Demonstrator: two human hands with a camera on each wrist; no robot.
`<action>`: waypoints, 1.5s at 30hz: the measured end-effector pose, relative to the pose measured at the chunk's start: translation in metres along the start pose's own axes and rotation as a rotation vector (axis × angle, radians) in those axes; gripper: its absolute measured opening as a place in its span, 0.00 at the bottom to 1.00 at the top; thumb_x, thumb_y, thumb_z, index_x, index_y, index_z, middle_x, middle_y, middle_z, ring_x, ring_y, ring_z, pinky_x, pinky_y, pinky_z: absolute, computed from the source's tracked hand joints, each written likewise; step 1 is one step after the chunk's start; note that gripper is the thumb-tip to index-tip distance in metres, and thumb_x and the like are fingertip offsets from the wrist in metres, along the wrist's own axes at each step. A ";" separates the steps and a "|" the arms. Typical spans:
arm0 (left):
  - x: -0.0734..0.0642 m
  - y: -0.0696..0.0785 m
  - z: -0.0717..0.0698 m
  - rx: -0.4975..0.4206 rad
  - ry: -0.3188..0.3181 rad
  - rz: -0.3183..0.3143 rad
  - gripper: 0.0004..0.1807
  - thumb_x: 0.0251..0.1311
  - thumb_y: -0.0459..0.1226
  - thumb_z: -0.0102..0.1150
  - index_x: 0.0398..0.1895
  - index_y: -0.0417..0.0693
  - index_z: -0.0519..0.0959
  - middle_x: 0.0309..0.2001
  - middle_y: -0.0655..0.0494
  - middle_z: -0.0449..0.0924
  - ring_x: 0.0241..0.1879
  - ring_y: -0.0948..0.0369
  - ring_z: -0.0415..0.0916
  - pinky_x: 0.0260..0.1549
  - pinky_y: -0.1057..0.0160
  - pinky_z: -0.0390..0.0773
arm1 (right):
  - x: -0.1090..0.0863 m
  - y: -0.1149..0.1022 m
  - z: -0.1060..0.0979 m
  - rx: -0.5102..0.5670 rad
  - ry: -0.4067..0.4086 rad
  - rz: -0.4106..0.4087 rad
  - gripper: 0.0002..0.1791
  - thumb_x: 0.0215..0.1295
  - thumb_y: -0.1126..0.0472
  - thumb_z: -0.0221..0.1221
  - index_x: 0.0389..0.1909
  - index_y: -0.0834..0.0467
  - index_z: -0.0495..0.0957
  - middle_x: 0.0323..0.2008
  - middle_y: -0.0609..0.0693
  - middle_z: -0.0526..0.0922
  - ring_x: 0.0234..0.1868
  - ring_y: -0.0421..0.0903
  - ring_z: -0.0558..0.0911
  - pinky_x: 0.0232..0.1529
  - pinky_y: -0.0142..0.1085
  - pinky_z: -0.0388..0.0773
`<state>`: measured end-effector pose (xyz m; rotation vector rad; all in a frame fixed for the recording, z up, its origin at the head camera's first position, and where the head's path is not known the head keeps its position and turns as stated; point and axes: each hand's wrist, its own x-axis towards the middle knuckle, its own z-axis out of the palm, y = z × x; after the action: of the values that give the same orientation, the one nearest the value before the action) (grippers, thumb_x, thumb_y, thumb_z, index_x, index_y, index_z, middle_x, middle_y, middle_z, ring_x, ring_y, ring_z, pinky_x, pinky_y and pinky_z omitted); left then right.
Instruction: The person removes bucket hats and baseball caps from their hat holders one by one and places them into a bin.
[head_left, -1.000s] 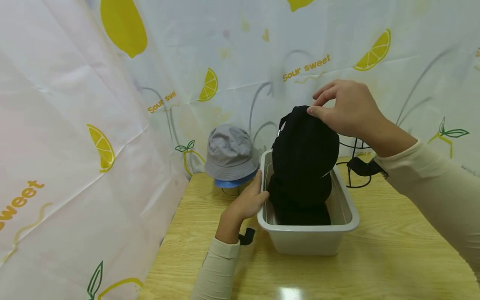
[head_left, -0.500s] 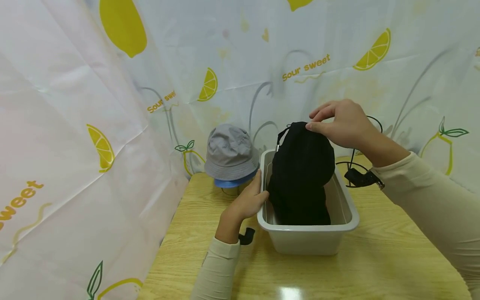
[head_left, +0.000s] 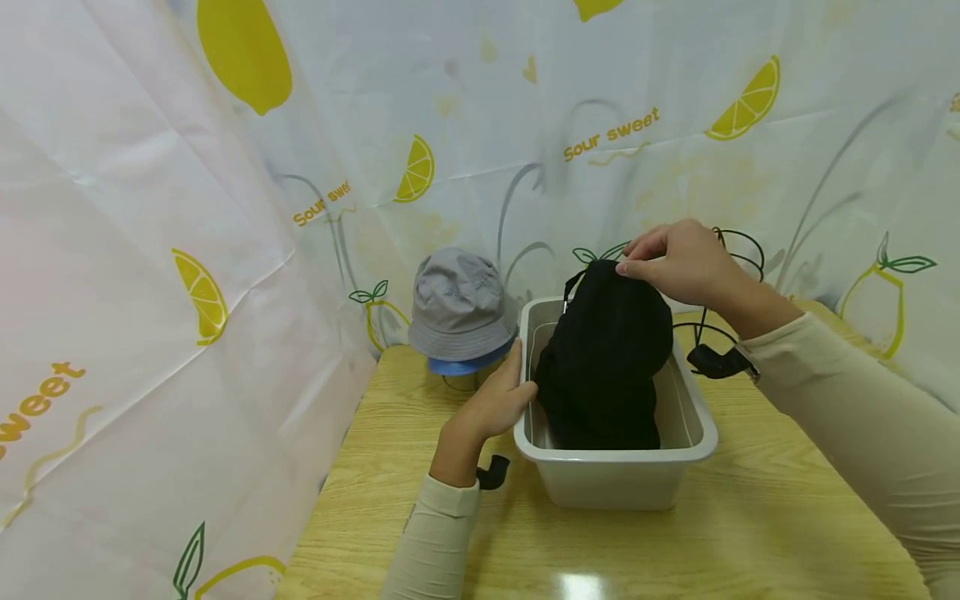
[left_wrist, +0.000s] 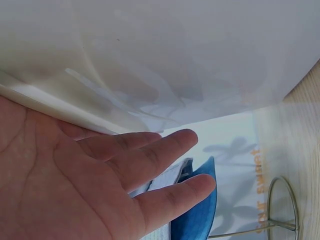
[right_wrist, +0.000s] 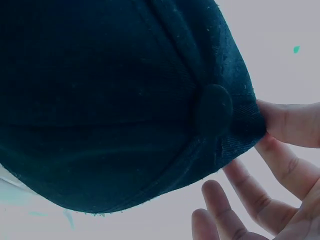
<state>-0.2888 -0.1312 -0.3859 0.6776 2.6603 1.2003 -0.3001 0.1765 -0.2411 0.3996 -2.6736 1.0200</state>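
In the head view my right hand [head_left: 678, 262] pinches the crown of a black baseball cap [head_left: 618, 325] between thumb and fingers. The right wrist view shows its cloth top button [right_wrist: 213, 110] close to the fingertips. The cap hangs with its strap side to the left, over a light grey plastic tub [head_left: 618, 479]. More black fabric [head_left: 603, 421] lies in the tub under it; where one piece ends is hard to tell. My left hand [head_left: 498, 400] holds the tub's left rim, thumb over the edge, while the other fingers extend along the outside in the left wrist view.
Left of the tub, a grey bucket hat [head_left: 459, 304] sits over a blue hat [head_left: 468, 365] on a wire stand. A black wire stand [head_left: 738, 258] is behind my right wrist. A lemon-print curtain [head_left: 450, 100] hangs behind the wooden table [head_left: 750, 517].
My right hand has lowered the black cap into the tub, onto the black fabric there. More of the black wire stand shows now. The left hand has stayed on the rim.
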 end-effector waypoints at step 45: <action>0.002 -0.001 0.000 -0.006 -0.006 0.030 0.47 0.69 0.41 0.40 0.84 0.53 0.27 0.85 0.58 0.28 0.81 0.59 0.40 0.77 0.48 0.54 | 0.014 0.042 0.018 -0.021 -0.114 0.068 0.28 0.68 0.36 0.61 0.50 0.56 0.88 0.60 0.63 0.81 0.58 0.60 0.77 0.49 0.53 0.74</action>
<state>-0.2914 -0.1310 -0.3868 0.7218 2.6494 1.2111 -0.3294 0.1924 -0.2754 0.3759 -2.8142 1.0162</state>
